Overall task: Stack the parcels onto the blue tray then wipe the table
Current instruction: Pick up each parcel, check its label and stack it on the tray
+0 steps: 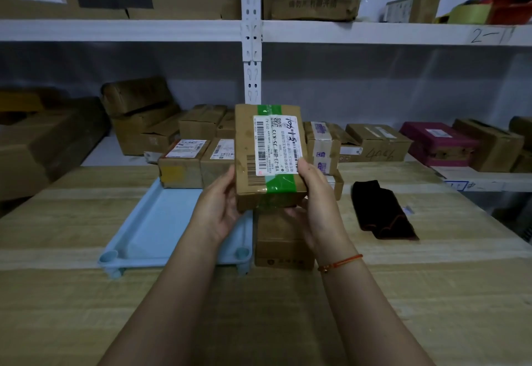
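Note:
I hold a brown parcel with green tape and a white label (269, 155) up in the air above the table, tilted toward me. My left hand (220, 204) grips its left lower edge and my right hand (315, 195) grips its right lower edge, thumb on the label. The blue tray (161, 224) lies on the wooden table below and left of the parcel. Two labelled parcels (184, 164) sit at the tray's far end. Another brown parcel (283, 243) rests on the table just right of the tray. A dark cloth (383, 211) lies to the right.
More parcels (322, 147) stand behind the held one. White metal shelves at the back carry several cardboard boxes (377, 141) and a magenta box (437, 142). The wooden table (72, 293) stretches toward me.

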A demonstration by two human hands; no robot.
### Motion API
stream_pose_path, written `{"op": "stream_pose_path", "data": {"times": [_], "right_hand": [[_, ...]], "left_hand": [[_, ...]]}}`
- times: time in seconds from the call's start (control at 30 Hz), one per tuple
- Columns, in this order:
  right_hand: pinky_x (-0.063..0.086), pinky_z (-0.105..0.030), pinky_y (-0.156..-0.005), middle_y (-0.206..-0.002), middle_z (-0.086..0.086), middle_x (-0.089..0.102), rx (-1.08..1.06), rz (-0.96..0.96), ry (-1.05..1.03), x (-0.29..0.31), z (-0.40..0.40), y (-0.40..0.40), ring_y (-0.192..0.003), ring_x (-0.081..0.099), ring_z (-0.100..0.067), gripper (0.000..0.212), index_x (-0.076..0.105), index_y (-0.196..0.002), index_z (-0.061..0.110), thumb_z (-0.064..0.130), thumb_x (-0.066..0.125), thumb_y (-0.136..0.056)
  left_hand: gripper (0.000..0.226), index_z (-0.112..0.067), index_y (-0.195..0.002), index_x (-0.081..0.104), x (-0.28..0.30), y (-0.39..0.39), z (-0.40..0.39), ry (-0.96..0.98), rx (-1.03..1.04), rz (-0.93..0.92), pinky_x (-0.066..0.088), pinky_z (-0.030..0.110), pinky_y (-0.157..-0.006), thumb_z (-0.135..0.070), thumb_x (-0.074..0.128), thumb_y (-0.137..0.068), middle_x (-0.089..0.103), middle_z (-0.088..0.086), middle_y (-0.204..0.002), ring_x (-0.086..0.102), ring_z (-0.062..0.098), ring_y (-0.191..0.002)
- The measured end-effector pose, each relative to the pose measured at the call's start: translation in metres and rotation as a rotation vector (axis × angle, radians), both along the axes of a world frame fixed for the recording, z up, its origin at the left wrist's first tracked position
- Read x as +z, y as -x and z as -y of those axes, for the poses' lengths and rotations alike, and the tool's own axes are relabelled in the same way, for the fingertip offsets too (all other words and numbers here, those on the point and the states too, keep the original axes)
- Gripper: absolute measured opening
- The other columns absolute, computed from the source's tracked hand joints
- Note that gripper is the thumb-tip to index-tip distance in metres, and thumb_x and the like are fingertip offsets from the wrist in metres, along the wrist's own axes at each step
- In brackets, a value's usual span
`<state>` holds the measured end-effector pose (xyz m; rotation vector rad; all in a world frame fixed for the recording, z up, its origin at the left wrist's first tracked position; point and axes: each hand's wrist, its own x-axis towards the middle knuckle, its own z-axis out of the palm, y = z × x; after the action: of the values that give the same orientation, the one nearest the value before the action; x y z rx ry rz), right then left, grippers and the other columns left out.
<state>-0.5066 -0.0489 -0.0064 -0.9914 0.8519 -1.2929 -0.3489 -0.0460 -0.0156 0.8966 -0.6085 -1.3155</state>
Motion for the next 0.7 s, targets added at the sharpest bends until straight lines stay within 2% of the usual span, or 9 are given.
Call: {"op": "stream_pose_path", "data": {"times": [0.1, 0.17, 0.23, 0.3, 0.4, 0.47, 0.53, 0.6, 0.7], "right_hand": [[0.053, -0.045, -0.092, -0.119, 0.004, 0.069, -0.048, -0.028, -0.018, -0.002, 0.002, -0.004, -0.112, 0.064, -0.019, 0.051, 0.056, -0.129, 0.029, 0.057, 0.060, -0.086], [0.049, -0.051, -0.096, -0.121, 0.006, 0.068, -0.075, -0.056, -0.028, 0.000, 0.002, -0.007, -0.113, 0.062, -0.019, 0.062, 0.055, -0.128, 0.033, 0.067, 0.059, -0.077], [0.051, -0.047, -0.092, -0.119, 0.007, 0.068, -0.086, -0.083, -0.046, 0.002, 0.003, -0.008, -0.111, 0.063, -0.019, 0.059, 0.056, -0.126, 0.035, 0.070, 0.057, -0.078], [0.053, -0.038, -0.081, -0.114, 0.007, 0.069, -0.092, -0.106, -0.067, 0.002, 0.006, -0.007, -0.107, 0.064, -0.017, 0.047, 0.059, -0.121, 0.036, 0.066, 0.055, -0.085], [0.052, -0.035, -0.078, -0.112, 0.008, 0.070, -0.069, -0.123, -0.093, 0.003, 0.005, -0.007, -0.106, 0.064, -0.016, 0.045, 0.062, -0.118, 0.039, 0.068, 0.050, -0.086], [0.052, -0.033, -0.078, -0.112, 0.009, 0.069, -0.055, -0.112, -0.093, 0.007, 0.001, -0.005, -0.105, 0.063, -0.014, 0.048, 0.063, -0.122, 0.038, 0.068, 0.043, -0.090], [0.051, -0.028, -0.074, -0.104, 0.009, 0.070, -0.039, -0.101, -0.065, 0.011, 0.000, -0.003, -0.099, 0.064, -0.010, 0.046, 0.067, -0.114, 0.033, 0.061, 0.035, -0.097], [0.049, -0.025, -0.071, -0.093, 0.011, 0.071, -0.038, -0.104, -0.031, 0.012, -0.001, -0.001, -0.094, 0.065, -0.009, 0.043, 0.069, -0.099, 0.033, 0.055, 0.032, -0.100], [0.049, -0.023, -0.069, -0.088, 0.013, 0.073, -0.074, -0.122, 0.001, 0.011, -0.001, -0.002, -0.090, 0.067, -0.007, 0.042, 0.070, -0.095, 0.032, 0.052, 0.033, -0.102]], "left_hand": [[0.036, -0.019, -0.125, 0.063, 0.009, 0.003, -0.006, -0.001, 0.129, 0.153, 0.049, 0.044, -0.096, -0.038, 0.057, -0.094, 0.077, -0.003, -0.087, 0.069, 0.016, -0.091], [0.038, -0.027, -0.121, 0.062, 0.017, 0.008, -0.013, 0.009, 0.137, 0.170, 0.050, 0.044, -0.092, -0.050, 0.056, -0.091, 0.075, -0.005, -0.086, 0.066, 0.017, -0.094], [0.038, -0.033, -0.116, 0.062, 0.025, 0.012, -0.019, 0.024, 0.083, 0.237, 0.050, 0.042, -0.086, -0.056, 0.055, -0.088, 0.071, -0.002, -0.099, 0.063, 0.019, -0.101], [0.041, -0.035, -0.120, 0.063, 0.028, 0.014, -0.021, 0.018, 0.008, 0.335, 0.048, 0.039, -0.081, -0.057, 0.057, -0.086, 0.071, -0.005, -0.106, 0.061, 0.018, -0.104], [0.025, -0.035, -0.110, 0.065, 0.027, 0.015, -0.021, -0.008, -0.008, 0.394, 0.049, 0.037, -0.081, -0.044, 0.061, -0.087, 0.071, -0.009, -0.093, 0.062, 0.017, -0.098], [0.019, -0.033, -0.103, 0.067, 0.029, 0.017, -0.022, -0.050, 0.023, 0.356, 0.051, 0.037, -0.080, -0.042, 0.061, -0.088, 0.070, -0.008, -0.086, 0.063, 0.019, -0.094], [0.024, -0.030, -0.100, 0.069, 0.032, 0.018, -0.025, -0.093, 0.038, 0.294, 0.054, 0.038, -0.079, -0.048, 0.060, -0.087, 0.069, -0.005, -0.084, 0.065, 0.020, -0.093], [0.035, -0.028, -0.101, 0.070, 0.034, 0.018, -0.027, -0.132, 0.035, 0.238, 0.055, 0.039, -0.077, -0.056, 0.060, -0.084, 0.069, 0.000, -0.092, 0.065, 0.023, -0.093], [0.050, -0.026, -0.113, 0.067, 0.039, 0.019, -0.028, -0.188, 0.018, 0.148, 0.054, 0.041, -0.077, -0.064, 0.060, -0.081, 0.067, 0.005, -0.105, 0.064, 0.029, -0.097]]}}
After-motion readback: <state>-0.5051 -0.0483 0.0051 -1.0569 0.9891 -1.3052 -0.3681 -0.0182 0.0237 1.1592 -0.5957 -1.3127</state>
